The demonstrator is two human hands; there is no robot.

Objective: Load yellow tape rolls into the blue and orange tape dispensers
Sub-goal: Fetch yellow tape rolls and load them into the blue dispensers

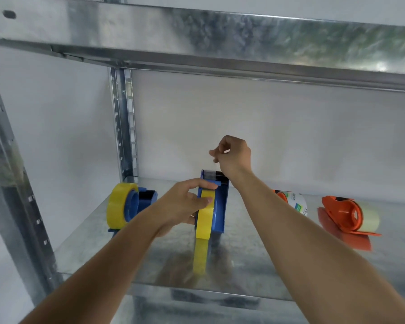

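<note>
A galvanised metal shelf (103, 249) carries everything seen. At its left, a blue plastic tape dispenser (142, 202) is laid with a yellow tape roll (117, 208) already seated on its hub. Just to the right, the left hand (185, 203) is wrapped around a second yellow tape roll (205, 215), fingers curled over its top and thumb side, so that the grip is clamped on the roll. This roll is seated in a second blue tape dispenser (220, 206), which stands upright near the middle of the shelf with its cutter end toward the back wall. Above that cutter end, the right hand (232, 155) is raised, its thumb and fingertips drawn together in a pinch; whether a strip of clear tape is held between them cannot be told. Behind the right forearm, a labelled white cylinder with an orange part (299, 203) is partly hidden. At the far right, an orange plastic tape dispenser (341, 216) is laid on its side, loaded with a pale yellow tape roll (368, 217).
</note>
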